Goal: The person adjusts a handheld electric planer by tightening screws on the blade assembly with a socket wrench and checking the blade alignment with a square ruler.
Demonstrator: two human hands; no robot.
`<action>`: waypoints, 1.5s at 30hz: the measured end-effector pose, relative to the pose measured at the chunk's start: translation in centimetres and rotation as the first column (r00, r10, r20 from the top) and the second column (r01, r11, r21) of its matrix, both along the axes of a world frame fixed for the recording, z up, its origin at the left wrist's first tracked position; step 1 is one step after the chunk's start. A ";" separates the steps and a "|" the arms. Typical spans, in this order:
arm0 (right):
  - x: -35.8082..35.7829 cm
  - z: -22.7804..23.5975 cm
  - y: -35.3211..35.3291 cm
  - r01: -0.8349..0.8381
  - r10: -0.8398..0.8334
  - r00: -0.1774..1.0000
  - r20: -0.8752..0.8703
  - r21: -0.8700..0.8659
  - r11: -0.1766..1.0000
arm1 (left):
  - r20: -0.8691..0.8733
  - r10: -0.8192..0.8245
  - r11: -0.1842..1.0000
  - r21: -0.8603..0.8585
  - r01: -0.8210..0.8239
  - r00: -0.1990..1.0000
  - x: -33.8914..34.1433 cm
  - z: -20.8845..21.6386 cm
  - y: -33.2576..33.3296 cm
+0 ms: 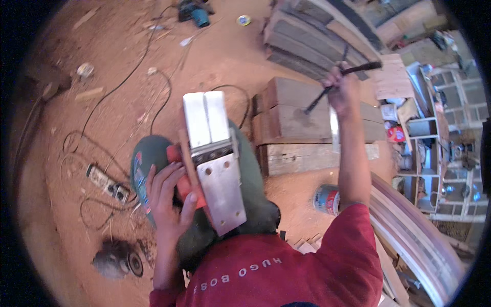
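Apparently for steadiness, a person's half-curled left hand (pixel 171 202) holds a red electric planer (pixel 223 192) sole-up on the lap (pixel 251 176), cutter drum (pixel 212 153) exposed, while the right hand (pixel 344 94) tightly wraps a dark bar (pixel 364 67) above timber (pixel 302 123).

Floor: reddish-brown floor (pixel 222 59), strewn with wood scraps (pixel 89 94)
Top edge: teal-and-black power tool (pixel 200 18); small yellow-rimmed disc (pixel 243 20) to its right
Left side: pale power strip (pixel 102 181) with dark cables (pixel 138 77) looping near it
Lower left: dark machine (pixel 113 258) with a round end
Upper right: stacked timber (pixel 302 41)
Right side: cluttered shelves (pixel 422 137)
Lower right: grey-and-red tin (pixel 322 198) near long curved boards (pixel 409 235)
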State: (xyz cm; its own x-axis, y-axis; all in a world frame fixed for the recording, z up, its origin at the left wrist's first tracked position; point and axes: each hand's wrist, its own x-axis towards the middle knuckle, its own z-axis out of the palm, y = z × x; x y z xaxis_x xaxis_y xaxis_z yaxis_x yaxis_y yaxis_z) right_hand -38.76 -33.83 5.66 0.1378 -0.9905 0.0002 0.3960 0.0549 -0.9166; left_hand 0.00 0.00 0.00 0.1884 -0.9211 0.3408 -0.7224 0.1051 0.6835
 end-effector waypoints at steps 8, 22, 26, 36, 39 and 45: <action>2.0 2.9 3.6 0.227 -0.222 0.956 -0.193 0.007 0.974 | -0.022 -0.097 0.987 -0.129 0.093 0.995 0.1 -0.6 -0.6; 1.4 3.7 5.4 -0.017 -0.679 0.315 -0.664 -0.719 0.695 | -0.240 -0.039 0.996 -0.087 0.019 0.970 2.6 -0.3 0.0; 3.5 4.8 8.6 0.095 -0.479 0.528 -0.701 -0.512 0.854 | -0.177 -0.072 0.990 -0.130 0.049 0.982 3.6 1.6 -3.1; 6.1 2.1 14.7 0.070 -0.198 0.791 -0.578 -0.235 0.969 | -0.217 -0.179 0.980 -0.128 0.154 0.960 2.4 3.1 -7.7; 8.5 -1.9 16.4 0.030 -0.117 0.812 -0.571 -0.160 0.987 | -0.688 -0.194 0.975 -0.055 0.217 0.699 1.1 2.2 -10.2; 12.8 -6.0 18.3 -0.322 0.261 0.868 -0.423 -0.079 0.943 | -0.778 -0.152 0.972 -0.005 0.237 0.610 1.8 0.5 -10.3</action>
State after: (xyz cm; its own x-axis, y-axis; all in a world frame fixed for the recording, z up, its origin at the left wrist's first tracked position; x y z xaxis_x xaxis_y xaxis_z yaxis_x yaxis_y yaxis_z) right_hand -25.97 -15.49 -0.34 0.4389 -0.8983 0.0200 -0.0209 -0.0325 -0.9993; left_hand 1.76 -10.31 0.46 0.1548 -0.9853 0.0722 0.1014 0.0885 0.9909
